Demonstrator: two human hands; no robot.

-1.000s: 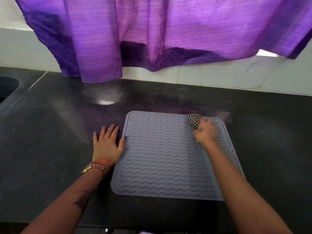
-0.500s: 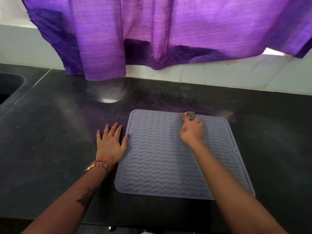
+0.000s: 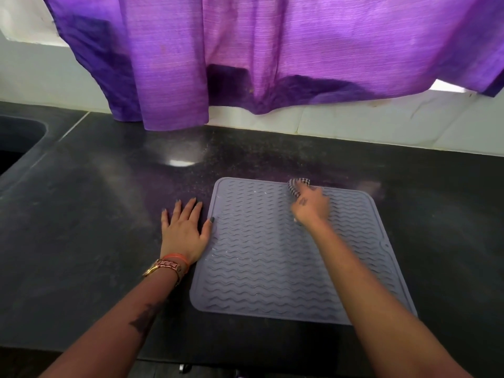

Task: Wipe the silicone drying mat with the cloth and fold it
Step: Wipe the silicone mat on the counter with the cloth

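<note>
Plainly, the dark bench carries the mat flat for wiping; the left hand, fingers spread, steadies its edge, while the right hand bunches the checked cloth at the far edge.

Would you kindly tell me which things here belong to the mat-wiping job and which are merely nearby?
Part of the job: silicone mat, checked cloth, right hand gripping it, left hand steadying the mat's edge.
Merely nearby: purple curtain, sink, countertop.
</note>
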